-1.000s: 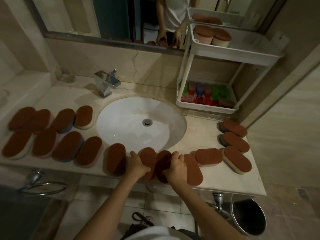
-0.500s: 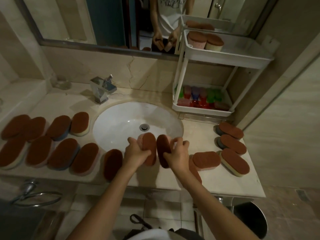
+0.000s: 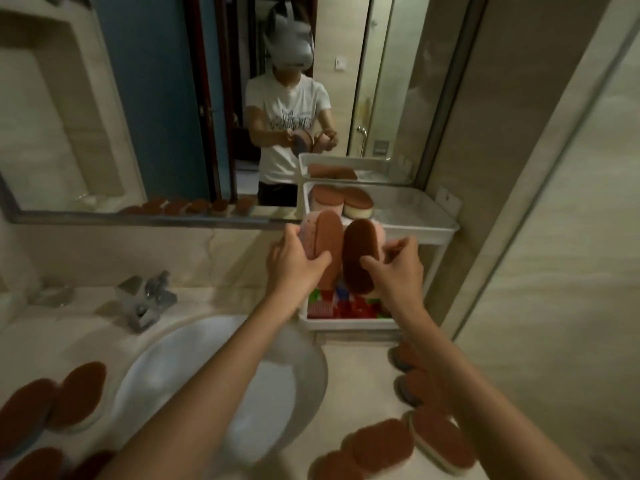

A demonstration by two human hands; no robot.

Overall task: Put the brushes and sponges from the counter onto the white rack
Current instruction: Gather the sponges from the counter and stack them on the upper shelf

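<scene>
My left hand (image 3: 294, 265) grips a pink sponge with a brown scrub face (image 3: 323, 240), held on edge. Beside it my right hand (image 3: 398, 268) grips a second brown-faced sponge (image 3: 360, 254), also upright. Both sponges hang in the air just in front of the white rack's top tray (image 3: 426, 221), below its rim. Two sponges (image 3: 343, 202) stand in that tray at its left end. The rack's lower tray (image 3: 346, 322) holds coloured brushes (image 3: 346, 306). Several more brown sponges lie on the counter at the right (image 3: 440, 434) and at the left (image 3: 79, 386).
A white sink basin (image 3: 166, 372) lies under my forearms, with a chrome tap (image 3: 145, 299) behind it. A wall mirror (image 3: 166, 98) runs above the counter. A beige wall (image 3: 554, 237) closes the right side beside the rack.
Both hands took a sponge each off the counter's front edge, lifted them over the sink and carried them up and right to the rack's top tray. The camera tilted upward.
</scene>
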